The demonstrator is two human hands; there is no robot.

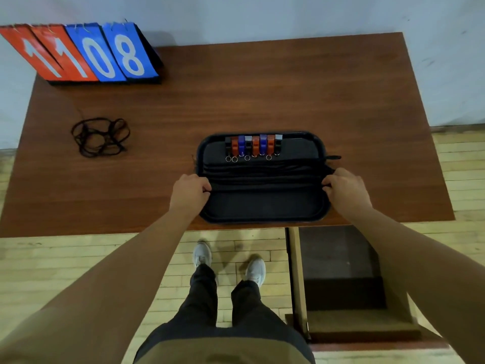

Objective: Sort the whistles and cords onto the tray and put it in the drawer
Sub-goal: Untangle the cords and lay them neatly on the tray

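A black tray (pixel 262 211) lies near the front edge of the brown table. Several whistles (pixel 253 146), black, orange, blue and grey, stand in a row along its far side, small metal rings at their ends. Black cords (pixel 262 174) lie stretched side by side across the tray's middle. My left hand (pixel 189 191) pinches the left end of a cord at the tray's left rim. My right hand (pixel 346 187) pinches the right end at the right rim. A tangled bundle of black cords (pixel 101 136) lies on the table's left part.
A flip scoreboard (pixel 81 52) reading 1108 stands at the table's back left corner. An open drawer (pixel 343 279) sticks out below the table's front edge at the right. My legs and white shoes (pixel 228 261) stand on the wooden floor.
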